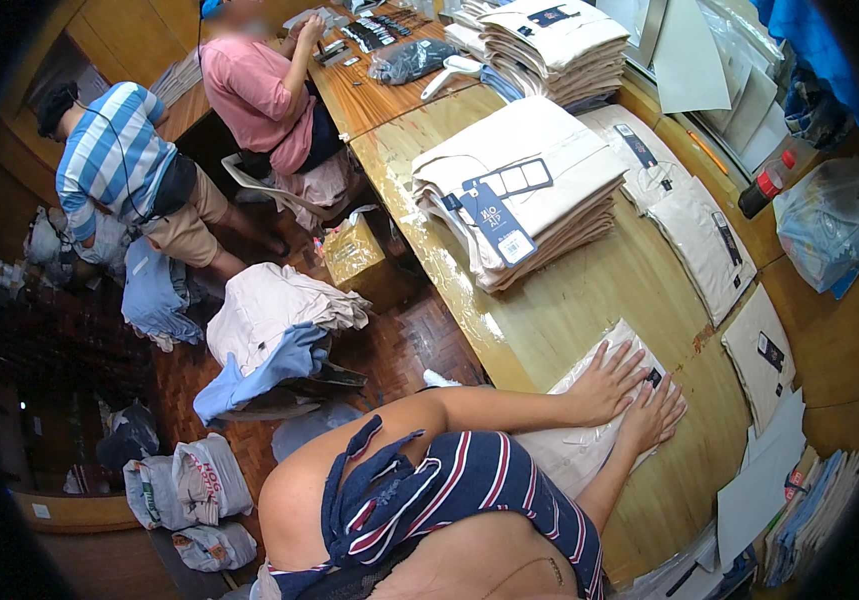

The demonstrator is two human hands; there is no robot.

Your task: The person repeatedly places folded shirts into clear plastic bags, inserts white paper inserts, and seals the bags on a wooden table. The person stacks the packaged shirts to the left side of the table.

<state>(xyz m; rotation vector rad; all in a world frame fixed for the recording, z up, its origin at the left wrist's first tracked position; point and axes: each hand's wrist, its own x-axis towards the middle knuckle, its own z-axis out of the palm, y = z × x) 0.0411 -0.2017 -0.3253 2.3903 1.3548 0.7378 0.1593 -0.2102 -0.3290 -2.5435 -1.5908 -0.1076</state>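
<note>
Both palms press down on a folded cream shirt (pixel 557 450) that lies on the wooden table in front of me; its surface shines as if in clear plastic. My left hand (pixel 604 388) rests flat on the upper part of it, fingers stretched out. Close beside it my right hand (pixel 651 418) lies flat too, fingers spread, near the shirt's right edge. Between the hands a small dark label (pixel 654 378) shows. Neither hand grips anything. The lower part of the shirt runs under my arm and toward my body.
Beyond my hands stands a tall stack of folded cream shirts (pixel 519 170) with a dark tag. Packed shirts (pixel 704 240) line the table's right side, near a bottle (pixel 767 185). At far left are two people, one in pink (pixel 254 100), and a clothes pile (pixel 279 310).
</note>
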